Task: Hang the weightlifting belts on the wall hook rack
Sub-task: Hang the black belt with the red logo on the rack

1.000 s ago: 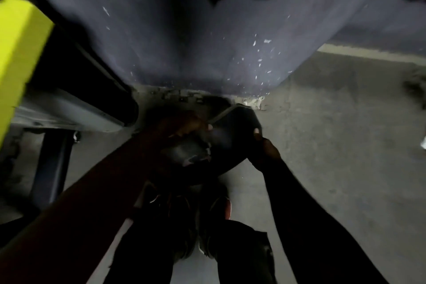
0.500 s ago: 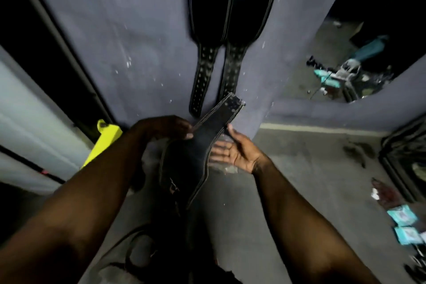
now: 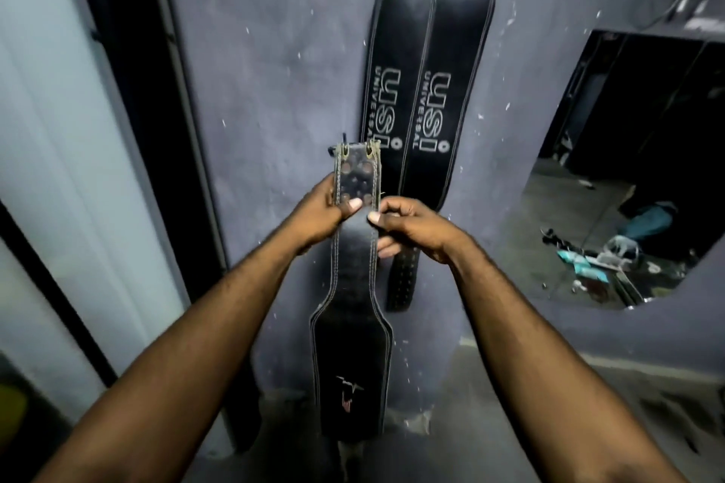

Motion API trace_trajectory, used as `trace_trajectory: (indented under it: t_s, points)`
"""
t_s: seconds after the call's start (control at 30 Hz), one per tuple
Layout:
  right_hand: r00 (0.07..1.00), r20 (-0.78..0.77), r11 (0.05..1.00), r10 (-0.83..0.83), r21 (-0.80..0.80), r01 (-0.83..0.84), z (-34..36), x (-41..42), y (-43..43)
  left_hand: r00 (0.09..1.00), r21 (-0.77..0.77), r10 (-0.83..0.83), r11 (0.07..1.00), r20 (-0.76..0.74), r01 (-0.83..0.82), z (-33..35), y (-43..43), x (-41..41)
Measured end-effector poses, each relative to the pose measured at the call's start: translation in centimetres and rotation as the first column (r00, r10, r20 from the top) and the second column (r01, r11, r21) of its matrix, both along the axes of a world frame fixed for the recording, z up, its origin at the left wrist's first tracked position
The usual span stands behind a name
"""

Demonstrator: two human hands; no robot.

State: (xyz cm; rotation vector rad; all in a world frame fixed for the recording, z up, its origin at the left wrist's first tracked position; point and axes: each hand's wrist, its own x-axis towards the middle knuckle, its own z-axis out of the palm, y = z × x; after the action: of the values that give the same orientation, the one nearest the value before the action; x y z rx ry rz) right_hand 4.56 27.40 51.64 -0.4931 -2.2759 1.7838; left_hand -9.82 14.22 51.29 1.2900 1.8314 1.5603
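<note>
I hold a black leather weightlifting belt (image 3: 353, 357) upright in front of the purple wall, its buckle end at the top and its wide part hanging down. My left hand (image 3: 319, 214) grips its narrow strap from the left. My right hand (image 3: 412, 223) pinches the same strap from the right. Behind it, two black belts with white lettering hang side by side on the wall: one (image 3: 396, 63) on the left and another (image 3: 443, 90) on the right. Their tops run out of frame, so the hook rack is hidden.
A dark vertical frame (image 3: 129, 90) with a pale panel (image 3: 51, 129) stands left of the wall. At the right, an opening (image 3: 627, 169) shows a floor littered with small items (image 3: 600, 259). Grey concrete floor (image 3: 510, 404) lies below.
I have stood up from the floor and raised the belt from low near my feet to chest height before the hanging belts. Both hands now grip its strap near the buckle end.
</note>
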Motion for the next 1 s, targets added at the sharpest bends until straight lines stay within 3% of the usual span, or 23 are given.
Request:
trace_trajectory:
  t_s: [0.17, 0.3, 0.4, 0.5, 0.57, 0.7, 0.77, 0.9, 1.0]
  points:
    - [0.942, -0.322, 0.961, -0.099, 0.214, 0.174, 7.3, -0.2, 0.5, 0.977, 0.191, 0.116, 0.978, -0.182, -0.080, 7.9, 1.2, 1.1]
    - [0.796, -0.602, 0.908, -0.062, 0.296, 0.295, 15.8, 0.3, 0.8, 0.995, 0.431, 0.015, 0.902, -0.102, 0.031, 13.8, 1.7, 2.1]
    - [0.659, -0.747, 0.882, -0.087, 0.250, 0.399, 20.1, 0.3, 0.6, 0.991, 0.558, 0.101, 0.829, -0.084, -0.037, 14.8, 2.4, 2.4]
    - [0.681, -0.728, 0.814, -0.086, 0.342, 0.469, 18.0, -0.8, 0.0, 0.968, 0.652, 0.249, 0.734, 0.001, -0.190, 16.2, 3.4, 2.5]
    - [0.700, -0.711, 0.747, -0.071, 0.427, 0.510, 15.8, -1.1, -0.3, 0.965, 0.685, 0.262, 0.699, 0.024, -0.207, 17.7, 3.6, 2.5]
    - [0.651, -0.755, 0.663, -0.079, 0.447, 0.600, 19.1, -0.4, 0.0, 0.977, 0.594, 0.115, 0.804, -0.178, 0.014, 19.0, 3.1, 2.1]
    - [0.668, -0.742, 0.673, -0.059, 0.465, 0.576, 20.6, -0.4, 0.2, 0.979, 0.585, 0.067, 0.809, -0.190, 0.059, 18.4, 2.8, 2.1]
    - [0.780, -0.619, 0.726, -0.094, 0.493, 0.479, 17.4, -1.1, 0.9, 0.957, 0.646, 0.252, 0.757, -0.146, -0.101, 17.5, 3.5, 1.7]
    - [0.788, -0.611, 0.776, -0.075, 0.460, 0.431, 14.7, -1.4, 1.0, 0.945, 0.653, 0.303, 0.742, -0.127, -0.150, 17.5, 4.3, 1.0]
